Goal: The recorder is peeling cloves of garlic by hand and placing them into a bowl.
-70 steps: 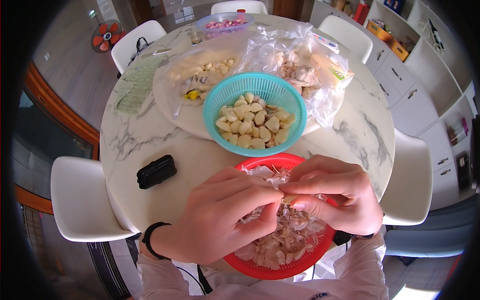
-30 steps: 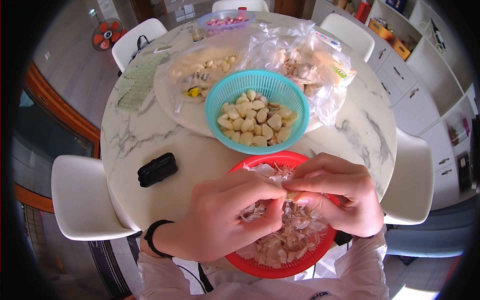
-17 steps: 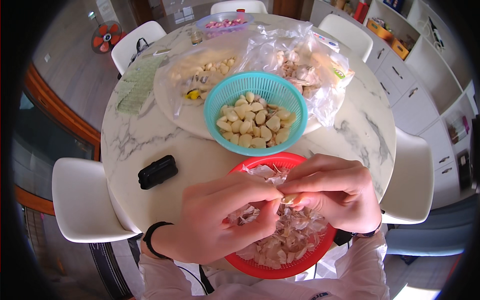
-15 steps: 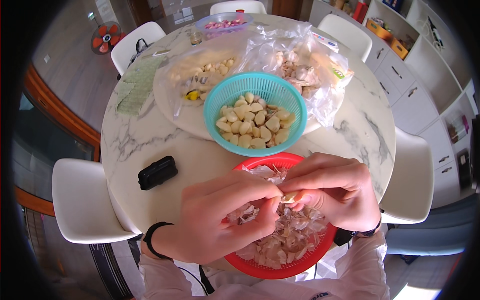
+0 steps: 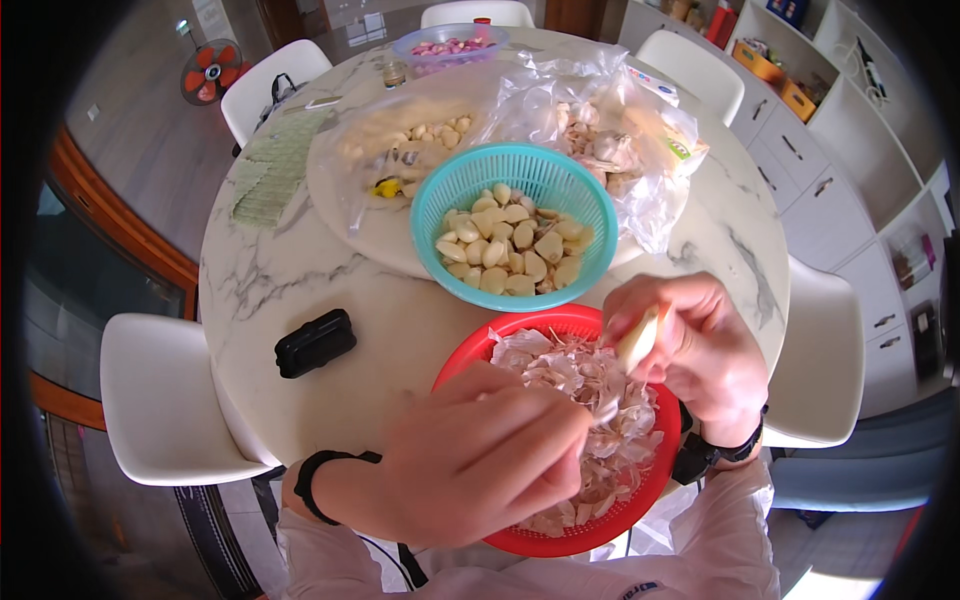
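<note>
My right hand (image 5: 695,350) pinches a pale garlic clove (image 5: 638,340) between thumb and fingers, above the right rim of a red basket (image 5: 655,500). My left hand (image 5: 480,455) is closed over the basket's left side, fingers curled together. A pale blurred bit shows at its fingertips, but I cannot make out what it is. Papery garlic skins (image 5: 600,440) fill much of the red basket. Just beyond stands a turquoise basket (image 5: 432,240) holding many peeled garlic cloves (image 5: 495,250).
A black case (image 5: 315,343) lies on the marble-patterned round table (image 5: 270,285). Farther back are a plastic bag of garlic bulbs (image 5: 610,145), a bag of cloves (image 5: 430,135), a bowl of pinkish-purple pieces (image 5: 450,45) and a green cloth (image 5: 270,180). White chairs (image 5: 165,400) surround the table.
My hands have separated from their shared pinch on the clove. The right has risen, keeping the clove. The left has dropped lower over the red basket.
</note>
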A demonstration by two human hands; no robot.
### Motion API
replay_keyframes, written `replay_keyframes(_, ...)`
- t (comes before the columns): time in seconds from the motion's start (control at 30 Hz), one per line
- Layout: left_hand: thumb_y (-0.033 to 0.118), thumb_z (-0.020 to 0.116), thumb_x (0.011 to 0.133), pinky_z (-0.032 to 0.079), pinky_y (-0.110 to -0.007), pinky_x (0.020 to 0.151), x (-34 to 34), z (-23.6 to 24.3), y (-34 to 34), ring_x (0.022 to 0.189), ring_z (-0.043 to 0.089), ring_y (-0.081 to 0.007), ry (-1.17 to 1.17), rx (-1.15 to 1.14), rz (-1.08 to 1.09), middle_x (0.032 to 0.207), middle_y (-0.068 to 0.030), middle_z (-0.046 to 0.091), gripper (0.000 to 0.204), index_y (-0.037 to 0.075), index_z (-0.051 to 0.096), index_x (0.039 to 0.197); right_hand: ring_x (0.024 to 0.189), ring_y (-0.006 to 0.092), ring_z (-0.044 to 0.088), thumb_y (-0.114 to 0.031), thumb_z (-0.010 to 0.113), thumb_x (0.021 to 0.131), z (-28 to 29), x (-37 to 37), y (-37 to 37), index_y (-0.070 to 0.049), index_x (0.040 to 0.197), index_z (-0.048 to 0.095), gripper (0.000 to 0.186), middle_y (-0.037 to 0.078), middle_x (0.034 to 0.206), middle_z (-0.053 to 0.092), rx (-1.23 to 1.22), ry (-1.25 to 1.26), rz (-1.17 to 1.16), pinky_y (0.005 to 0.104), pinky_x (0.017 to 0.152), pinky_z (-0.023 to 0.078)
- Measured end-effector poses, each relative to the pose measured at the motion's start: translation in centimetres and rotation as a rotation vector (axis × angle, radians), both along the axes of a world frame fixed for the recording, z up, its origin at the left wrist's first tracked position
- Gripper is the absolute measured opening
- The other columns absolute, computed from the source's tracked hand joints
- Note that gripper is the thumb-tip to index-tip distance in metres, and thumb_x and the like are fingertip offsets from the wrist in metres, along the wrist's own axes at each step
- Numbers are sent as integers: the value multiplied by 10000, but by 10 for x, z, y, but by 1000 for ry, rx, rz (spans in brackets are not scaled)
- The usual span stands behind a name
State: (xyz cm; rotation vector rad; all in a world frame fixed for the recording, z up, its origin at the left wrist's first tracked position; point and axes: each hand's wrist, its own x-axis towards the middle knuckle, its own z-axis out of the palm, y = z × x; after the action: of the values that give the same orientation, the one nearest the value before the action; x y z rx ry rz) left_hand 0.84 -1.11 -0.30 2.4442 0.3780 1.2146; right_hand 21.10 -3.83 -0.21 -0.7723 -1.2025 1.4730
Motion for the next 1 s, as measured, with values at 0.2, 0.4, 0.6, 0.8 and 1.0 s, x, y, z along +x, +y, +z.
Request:
replay_keyframes(0.2,-26,620,679,466,-297,584,2,-8,-2,639,567,-214,145,-86,-36,752,-92,583,213,5,592,888,569,67,466,-202,502,877,2,3,4,38,927,597,263,80,783,593,-102,70,-63,189,476,370)
replay_keyframes(0.4,-24,563,751,473,-305,610,1,-8,1,721,592,-228,249,-198,95,827,-118,589,206,-13,561,956,542,102,521,-198,541,846,6,-5,-1,135,908,562,339,158,808,594,-77,-122,-88,187,435,405)
replay_keyframes(0.6,-26,675,656,474,-259,628,1,3,8,716,606,-191,48,-245,116,840,-120,602,273,-18,580,911,620,110,539,-138,502,869,10,-10,-6,83,992,567,261,120,825,598,-57,-177,-22,210,519,439)
replay_keyframes(0.8,-8,708,629,480,-258,595,1,1,7,696,603,-183,11,-232,113,829,-107,600,284,-5,604,893,673,93,552,-68,530,848,12,-13,-10,39,1040,570,224,86,895,610,0,-217,26,210,564,464)
replay_keyframes(1.0,22,740,603,480,-261,563,4,-3,7,682,599,-191,-12,-89,111,832,-98,589,299,18,617,876,691,97,566,-26,557,820,11,-10,-11,23,984,603,176,101,902,604,64,-294,8,193,570,464)
